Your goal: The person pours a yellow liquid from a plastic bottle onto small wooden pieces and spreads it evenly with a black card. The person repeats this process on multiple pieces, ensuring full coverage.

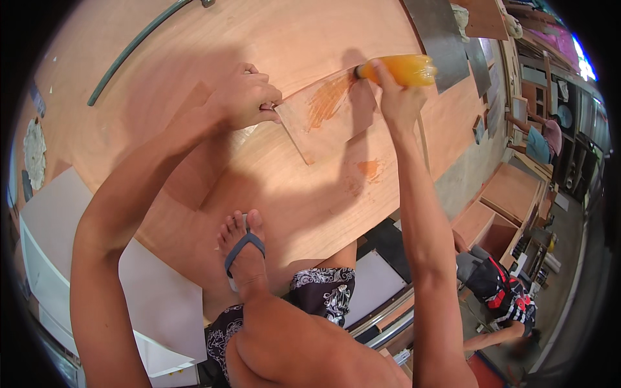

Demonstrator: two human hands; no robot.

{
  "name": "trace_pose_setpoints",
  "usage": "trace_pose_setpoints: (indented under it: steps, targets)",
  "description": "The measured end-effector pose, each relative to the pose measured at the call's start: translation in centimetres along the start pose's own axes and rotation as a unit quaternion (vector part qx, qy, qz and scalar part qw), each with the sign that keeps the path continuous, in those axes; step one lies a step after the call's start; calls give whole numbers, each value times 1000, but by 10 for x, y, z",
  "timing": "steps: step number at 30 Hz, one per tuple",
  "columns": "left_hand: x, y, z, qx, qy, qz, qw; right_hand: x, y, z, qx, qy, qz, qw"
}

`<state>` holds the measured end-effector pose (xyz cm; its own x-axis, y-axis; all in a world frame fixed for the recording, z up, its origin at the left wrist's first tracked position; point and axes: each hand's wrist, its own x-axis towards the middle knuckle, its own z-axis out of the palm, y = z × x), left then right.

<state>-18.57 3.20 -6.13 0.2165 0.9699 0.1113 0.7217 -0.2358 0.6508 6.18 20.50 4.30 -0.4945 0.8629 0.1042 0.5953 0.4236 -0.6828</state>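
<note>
The left hand point(244, 100) is pinching the likely light, stiff board point(318, 136) by its left corner, the right hand point(401, 97) gripping the probably squeezable bottle point(416, 70) near its neck.

Left hand point(248, 98) pinches, left elbow point(103, 236) bent wide, and the right hand point(400, 98) curls firmly, right arm point(425, 223) stretched ahead!

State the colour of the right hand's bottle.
The plastic bottle in the right hand is yellow-orange, with a dark tip; best seen in the head view.
</note>
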Motion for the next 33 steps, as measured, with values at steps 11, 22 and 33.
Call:
trace_pose_setpoints:
  steps: [11,22,33]
  targets:
    - [3,4,1,-15,-5,-11,1000,44,23,-21,-61,64,-29,996]
    - [-2,8,-3,-17,14,-10,1000,23,0,-7,-31,14,21,999]
    - [-2,7,4,-26,27,-13,999,29,22,-19,-109,73,-50,990]
